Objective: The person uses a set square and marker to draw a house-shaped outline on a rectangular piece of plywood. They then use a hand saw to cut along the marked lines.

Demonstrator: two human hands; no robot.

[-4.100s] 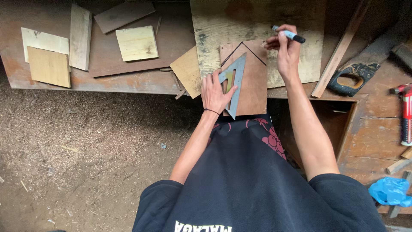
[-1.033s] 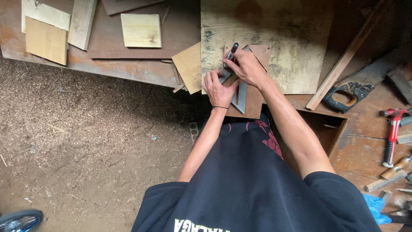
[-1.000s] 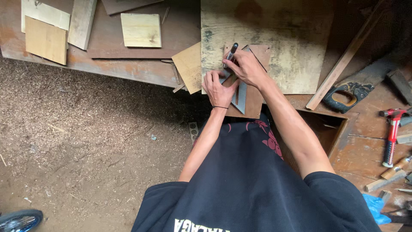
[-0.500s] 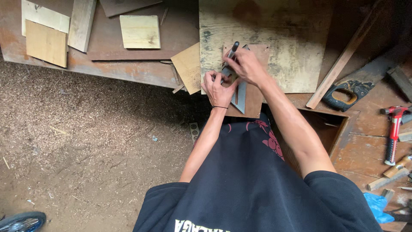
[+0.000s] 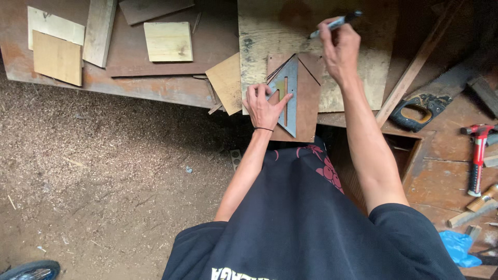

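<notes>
Left hand (image 5: pixel 265 103) lies flat, fingers spread, half covering the metal square (image 5: pixel 288 93) mid-frame; right hand (image 5: pixel 340 46) above pinches a marker (image 5: pixel 334 23), its tip indistinct.

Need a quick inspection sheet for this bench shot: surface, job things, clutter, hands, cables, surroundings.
Surface: worn brown workbench, with a pale plywood sheet lying on it.
Job's things: grey metal triangle square laid flat on a brown board; dark lines marked on the board near the square's top edge.
Clutter: pale wood offcuts and a square offcut at the left; handsaw, red hammer and a long wood strip at the right.
Grippers: left hand presses on the square; right hand holds a marker lifted above the sheet.
Cables: nothing seen.
Surroundings: sawdust-covered floor; blue plastic at the lower right.
</notes>
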